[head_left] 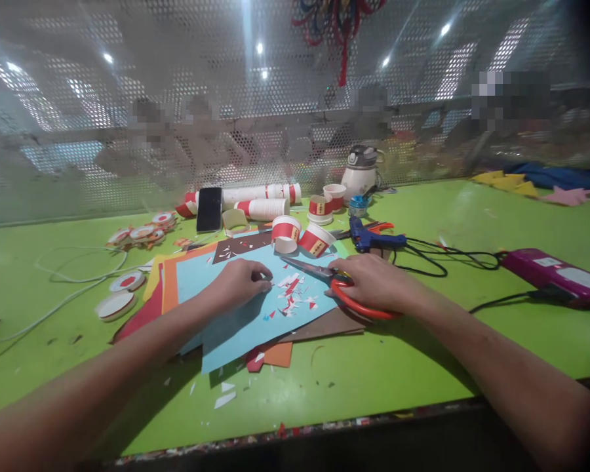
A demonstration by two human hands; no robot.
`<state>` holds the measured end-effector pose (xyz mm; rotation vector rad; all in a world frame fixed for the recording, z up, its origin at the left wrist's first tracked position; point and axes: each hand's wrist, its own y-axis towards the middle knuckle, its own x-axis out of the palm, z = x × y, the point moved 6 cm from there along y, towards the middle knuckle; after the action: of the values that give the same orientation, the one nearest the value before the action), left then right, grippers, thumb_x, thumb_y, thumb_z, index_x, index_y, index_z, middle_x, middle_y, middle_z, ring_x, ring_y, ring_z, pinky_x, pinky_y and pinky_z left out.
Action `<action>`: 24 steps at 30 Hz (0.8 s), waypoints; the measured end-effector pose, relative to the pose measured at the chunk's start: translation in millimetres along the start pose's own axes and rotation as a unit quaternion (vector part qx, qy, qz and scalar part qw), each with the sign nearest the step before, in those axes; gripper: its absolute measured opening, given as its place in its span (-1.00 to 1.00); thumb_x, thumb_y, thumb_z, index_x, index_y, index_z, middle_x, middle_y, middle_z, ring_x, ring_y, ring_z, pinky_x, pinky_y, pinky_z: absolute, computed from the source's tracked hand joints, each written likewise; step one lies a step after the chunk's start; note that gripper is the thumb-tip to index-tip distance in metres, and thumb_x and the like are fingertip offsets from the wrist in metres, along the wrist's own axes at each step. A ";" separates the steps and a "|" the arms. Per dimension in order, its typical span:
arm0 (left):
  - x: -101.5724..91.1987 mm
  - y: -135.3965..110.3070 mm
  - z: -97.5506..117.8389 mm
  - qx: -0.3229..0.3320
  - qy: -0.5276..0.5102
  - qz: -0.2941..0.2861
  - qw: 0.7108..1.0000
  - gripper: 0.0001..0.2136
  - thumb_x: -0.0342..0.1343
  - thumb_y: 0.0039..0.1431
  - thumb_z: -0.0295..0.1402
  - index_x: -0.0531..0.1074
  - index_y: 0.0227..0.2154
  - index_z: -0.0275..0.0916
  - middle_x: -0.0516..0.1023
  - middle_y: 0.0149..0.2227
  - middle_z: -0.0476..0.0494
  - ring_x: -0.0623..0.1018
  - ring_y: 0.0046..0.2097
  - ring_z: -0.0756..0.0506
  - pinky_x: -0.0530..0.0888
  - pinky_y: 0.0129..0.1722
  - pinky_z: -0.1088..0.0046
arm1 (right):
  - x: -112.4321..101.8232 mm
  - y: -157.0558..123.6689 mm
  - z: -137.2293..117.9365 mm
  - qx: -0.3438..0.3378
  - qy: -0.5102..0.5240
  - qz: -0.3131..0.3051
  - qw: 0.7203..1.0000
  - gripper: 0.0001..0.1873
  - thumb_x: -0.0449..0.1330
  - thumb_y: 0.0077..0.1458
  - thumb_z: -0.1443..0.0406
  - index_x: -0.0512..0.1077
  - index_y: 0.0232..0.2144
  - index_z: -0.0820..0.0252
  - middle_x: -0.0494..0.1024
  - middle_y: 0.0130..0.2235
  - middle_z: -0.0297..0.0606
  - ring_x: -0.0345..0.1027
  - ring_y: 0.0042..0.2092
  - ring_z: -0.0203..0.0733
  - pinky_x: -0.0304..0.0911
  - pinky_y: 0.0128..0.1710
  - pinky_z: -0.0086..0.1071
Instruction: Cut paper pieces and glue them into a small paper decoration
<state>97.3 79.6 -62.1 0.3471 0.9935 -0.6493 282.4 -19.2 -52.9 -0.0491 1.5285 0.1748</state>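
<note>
My right hand (373, 282) grips a pair of scissors (356, 301) by the orange-red handles. The blades point left over a light blue sheet of paper (231, 341). Red and white paper scraps (291, 295) lie on that sheet between both hands. My left hand (240, 282) hovers at the sheet's left part, fingers curled in toward the thumb; whatever they pinch, if anything, is too small to make out. Just beyond the blades a red and white paper cup (286, 234) stands beside a tilted cut cup (316, 240).
On the green table (472, 229) lie a blue glue gun (376, 236) with cables, a purple power box (555, 272), a phone (209, 210) and stacked paper cups (263, 209). A white bottle (360, 172) stands before the perforated screen (275, 144). Cut cup bottoms (115, 305) sit left.
</note>
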 end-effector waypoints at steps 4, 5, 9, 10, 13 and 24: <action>0.6 6.3 13.9 0.056 0.059 0.019 0.996 -0.75 0.00 0.01 -0.26 0.48 -0.32 -0.25 0.47 -0.50 -0.09 0.40 -0.46 -0.04 0.26 -0.45 0.44 | 0.4 -1.4 -1.7 -0.007 -0.003 0.004 1.000 -0.64 0.01 0.08 0.18 0.35 -0.09 0.15 0.56 -0.27 -0.12 0.41 -0.27 -0.02 0.06 -0.44 -0.38; 2.8 7.7 17.1 0.071 0.069 0.018 0.995 -0.77 -0.01 0.02 -0.26 0.48 -0.34 -0.23 0.46 -0.49 -0.08 0.39 -0.45 -0.03 0.25 -0.45 0.45 | 0.6 -1.5 -2.1 -0.008 -0.001 0.002 1.000 -0.65 0.01 0.07 0.19 0.36 -0.10 0.15 0.55 -0.28 -0.13 0.41 -0.27 -0.03 0.05 -0.44 -0.39; 12.4 14.1 23.8 0.116 0.112 0.021 0.987 -0.81 0.03 0.00 -0.27 0.47 -0.35 -0.18 0.43 -0.45 -0.06 0.36 -0.46 -0.01 0.23 -0.47 0.48 | 1.5 -1.5 -2.9 -0.007 0.000 -0.006 1.000 -0.70 0.01 0.07 0.21 0.38 -0.16 0.16 0.55 -0.32 -0.15 0.39 -0.32 -0.08 0.01 -0.46 -0.41; 13.6 15.6 23.5 0.122 0.118 0.024 0.985 -0.82 0.02 0.00 -0.27 0.46 -0.35 -0.17 0.42 -0.45 -0.05 0.36 -0.46 -0.01 0.23 -0.47 0.48 | 1.4 -1.5 -2.9 -0.007 -0.001 -0.007 1.000 -0.70 0.01 0.07 0.21 0.38 -0.17 0.16 0.54 -0.33 -0.15 0.38 -0.33 -0.08 0.00 -0.46 -0.41; 13.1 17.9 17.4 0.123 0.120 0.029 0.985 -0.84 -0.01 0.04 -0.29 0.44 -0.39 -0.20 0.43 -0.46 -0.06 0.36 -0.45 -0.02 0.22 -0.47 0.47 | 1.1 -1.4 -2.5 -0.007 -0.002 -0.008 1.000 -0.71 0.00 0.07 0.22 0.38 -0.19 0.16 0.54 -0.35 -0.16 0.39 -0.33 -0.07 0.00 -0.47 -0.41; 4.9 4.1 32.7 0.188 0.183 0.084 0.961 -0.73 -0.01 0.04 -0.41 0.43 -0.18 -0.16 0.36 -0.25 -0.16 0.37 -0.23 -0.11 0.31 -0.25 0.32 | 2.0 -0.2 -2.2 -0.002 0.015 -0.012 1.000 -0.71 0.01 0.06 0.22 0.38 -0.17 0.16 0.55 -0.32 -0.15 0.40 -0.29 -0.04 0.06 -0.43 -0.38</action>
<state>123.4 63.0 -49.6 0.9039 1.1733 -0.6298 280.2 -19.6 -55.1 -0.0727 1.5570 0.1594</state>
